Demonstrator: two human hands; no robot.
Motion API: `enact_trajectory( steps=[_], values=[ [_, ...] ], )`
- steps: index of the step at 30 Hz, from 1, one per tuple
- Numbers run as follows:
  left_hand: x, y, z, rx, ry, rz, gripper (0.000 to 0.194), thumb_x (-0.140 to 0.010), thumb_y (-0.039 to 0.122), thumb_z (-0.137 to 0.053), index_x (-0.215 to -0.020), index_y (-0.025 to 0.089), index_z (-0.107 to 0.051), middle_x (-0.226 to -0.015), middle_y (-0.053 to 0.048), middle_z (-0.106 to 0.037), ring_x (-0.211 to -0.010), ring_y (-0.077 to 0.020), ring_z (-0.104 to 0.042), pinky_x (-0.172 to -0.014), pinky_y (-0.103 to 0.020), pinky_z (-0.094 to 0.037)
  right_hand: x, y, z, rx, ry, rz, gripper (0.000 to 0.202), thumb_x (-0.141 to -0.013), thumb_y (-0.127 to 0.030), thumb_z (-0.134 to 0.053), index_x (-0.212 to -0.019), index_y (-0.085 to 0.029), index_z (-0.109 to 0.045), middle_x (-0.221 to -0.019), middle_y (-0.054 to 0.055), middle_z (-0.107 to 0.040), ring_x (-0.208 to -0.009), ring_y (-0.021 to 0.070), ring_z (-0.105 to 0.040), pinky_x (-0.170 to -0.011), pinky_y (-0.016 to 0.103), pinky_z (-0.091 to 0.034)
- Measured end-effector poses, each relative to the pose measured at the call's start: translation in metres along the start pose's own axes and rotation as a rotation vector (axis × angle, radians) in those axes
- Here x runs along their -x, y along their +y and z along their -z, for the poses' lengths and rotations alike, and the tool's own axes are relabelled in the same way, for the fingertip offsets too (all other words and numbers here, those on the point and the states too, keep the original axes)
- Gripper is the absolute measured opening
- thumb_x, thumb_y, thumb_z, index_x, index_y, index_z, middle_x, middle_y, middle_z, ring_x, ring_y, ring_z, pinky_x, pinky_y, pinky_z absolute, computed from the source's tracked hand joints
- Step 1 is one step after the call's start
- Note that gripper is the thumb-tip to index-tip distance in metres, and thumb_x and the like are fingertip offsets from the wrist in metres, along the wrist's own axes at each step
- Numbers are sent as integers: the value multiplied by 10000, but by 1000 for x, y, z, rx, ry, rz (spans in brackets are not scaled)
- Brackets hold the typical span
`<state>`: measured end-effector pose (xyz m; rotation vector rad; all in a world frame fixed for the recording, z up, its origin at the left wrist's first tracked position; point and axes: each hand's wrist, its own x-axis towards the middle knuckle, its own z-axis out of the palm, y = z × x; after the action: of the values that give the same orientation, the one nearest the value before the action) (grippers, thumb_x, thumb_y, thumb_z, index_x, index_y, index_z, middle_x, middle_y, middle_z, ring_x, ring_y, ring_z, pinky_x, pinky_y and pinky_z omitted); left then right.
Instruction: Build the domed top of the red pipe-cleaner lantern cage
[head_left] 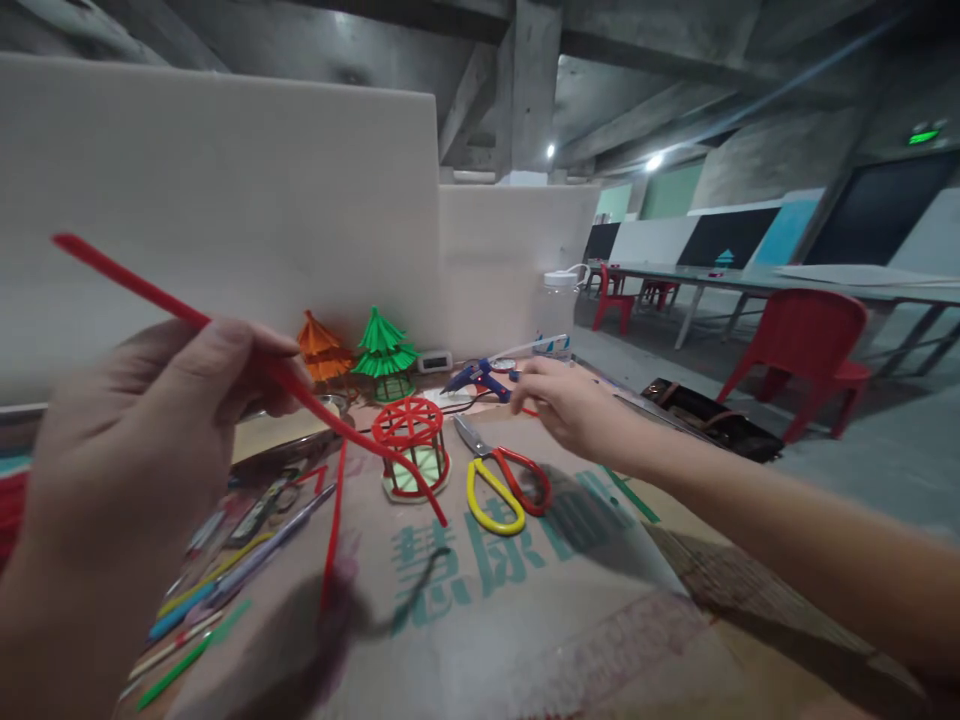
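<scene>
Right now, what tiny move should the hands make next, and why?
Perhaps the right hand should grip the blue, pistol-shaped glue gun: they look close together, and the left hand holds a long, bent red strip whose end shows in front of the round, red-topped cage.

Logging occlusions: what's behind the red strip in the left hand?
Behind the held red strip: white panel at its upper end, red-topped frame and cardboard toward its lower end. Hidden: frame parts it crosses, and anything the left hand covers.
</scene>
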<state>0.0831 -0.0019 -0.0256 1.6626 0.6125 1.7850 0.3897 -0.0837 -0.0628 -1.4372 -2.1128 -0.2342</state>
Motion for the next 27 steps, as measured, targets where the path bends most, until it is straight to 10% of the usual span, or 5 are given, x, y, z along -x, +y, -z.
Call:
enact_trajectory(
  steps=[6, 17, 22, 27],
  values=[
    [12, -4, 0, -54, -147, 41, 187, -923, 368, -671, -816, 236, -748, -702, 25, -699, -640, -91, -640, -597, -166, -526, -57, -65, 2, -203, 39, 211, 346, -711, 80, -441, -851, -178, -625, -948, 35, -558, -881, 158, -530, -776, 271, -404],
    [19, -27, -16, -160, -613, 171, 342, -931, 533, -631, -1041, 234, -754, -1017, -40, -760, -1024, -205, -691, -880, -274, -523, -56, -83, -13, -396, 89, 248, 80, -910, -141, -591, -956, -174, -534, -914, 16, -573, -775, 127, -501, -700, 251, -386],
    [29, -19, -19, -157, -661, 10, 277, -1001, 458, -538, -1102, 275, -719, -1122, -50, -707, -1003, -194, -667, -855, -282, -540, -49, -87, -5, -344, 95, 201, 144, -964, -313, -644, -971, -184, -581, -874, 3, -624, -736, 124, -518, -685, 247, -355],
    [29, -12, -4, -313, -581, 10, 174, -962, 396, -619, -974, 285, -753, -711, 19, -672, -585, -122, -601, -535, -207, -478, -48, -88, -3, -235, 134, 210, 193, -975, -368, -626, -956, -180, -587, -870, 12, -643, -735, 132, -533, -660, 245, -334]
  ],
)
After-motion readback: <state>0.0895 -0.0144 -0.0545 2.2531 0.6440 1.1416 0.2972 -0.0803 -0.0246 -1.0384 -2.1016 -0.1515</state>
